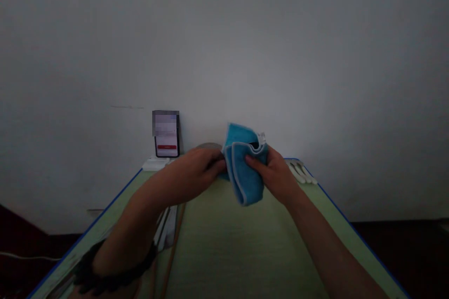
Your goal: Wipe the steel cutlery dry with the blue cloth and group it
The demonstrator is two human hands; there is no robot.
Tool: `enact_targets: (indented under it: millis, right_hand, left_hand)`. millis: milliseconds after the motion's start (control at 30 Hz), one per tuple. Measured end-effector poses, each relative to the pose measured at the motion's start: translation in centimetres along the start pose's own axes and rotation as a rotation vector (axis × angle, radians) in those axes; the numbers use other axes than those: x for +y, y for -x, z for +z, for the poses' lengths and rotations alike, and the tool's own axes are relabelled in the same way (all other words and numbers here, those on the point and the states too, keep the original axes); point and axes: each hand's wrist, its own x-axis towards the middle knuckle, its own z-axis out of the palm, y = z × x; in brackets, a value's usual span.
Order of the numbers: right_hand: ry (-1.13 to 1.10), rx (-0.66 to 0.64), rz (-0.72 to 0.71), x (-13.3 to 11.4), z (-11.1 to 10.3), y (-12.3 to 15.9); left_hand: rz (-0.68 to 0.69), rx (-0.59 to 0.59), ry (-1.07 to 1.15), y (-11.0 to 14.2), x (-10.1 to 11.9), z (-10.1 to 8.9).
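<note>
A folded blue cloth (pixel 247 173) with pale edging and a small white tag (pixel 261 138) is held up above the table. My right hand (pixel 275 173) grips it from the right, thumb pressed on the front layer and the other fingers hidden behind. At the cloth's left edge, my left hand (pixel 196 170) has its fingers bent and closed on the fabric, and a bit of blue shows under the fingertips. Something dark appears in the gap between the cloth's upper layers; I cannot tell what it is. A black band (pixel 112 268) circles my left wrist.
Against the wall leans a phone (pixel 167 135), near a white object (pixel 156 163). Several white curved handles (pixel 301 172) lie at the table's far right. Thin wooden sticks (pixel 173 252) lie under my left forearm. A greyish rounded thing (pixel 210 145) is partly hidden behind my left hand.
</note>
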Motion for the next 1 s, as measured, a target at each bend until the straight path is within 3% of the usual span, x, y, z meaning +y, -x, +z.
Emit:
enact_targets:
  millis: [167, 233, 433, 533, 633, 733, 867, 933, 1000]
  right_hand:
    - [0.302, -0.415, -0.058, -1.9, -3.0, 0.1]
    - [0.431, -0.508, -0.067, -2.6, -3.3, 0.4]
    - [0.817, -0.464, -0.152, -3.0, -2.4, 0.8]
    - [0.804, -0.502, -0.21, -2.6, -2.5, 0.6]
    - [0.687, -0.336, -0.216, -2.4, -2.9, 0.3]
    - [0.553, 0.014, -0.219, -2.1, -2.7, 0.2]
    - [0.286, 0.502, -0.13, -1.0, -1.0, 0.2]
    - [0.079, 0.636, -0.043, -0.4, 0.2, 0.1]
    - [-0.201, 0.663, 0.033, -0.2, 1.4, 0.0]
  left_hand:
    - [-0.029, -0.067, -0.022, 1.1, -0.9, -1.0]
    - [0.021, -0.063, -0.051, 1.4, -0.5, -1.0]
    - [0.039, 0.028, -0.307, 1.6, 2.1, 0.0]
    - [0.061, 0.05, -0.313, 1.4, 1.7, -0.1]
    - [0.102, 0.047, -0.178, 0.9, 0.7, -0.6]
    - [0.096, 0.089, -0.035, 0.5, 0.5, -0.8]
    - [0.04, 0.202, 0.03, -0.1, 2.0, 0.0]
    - [0.002, 0.249, 0.058, -0.4, 2.8, 0.8]
    - [-0.06, 0.301, 0.107, -0.7, 3.5, 1.8]
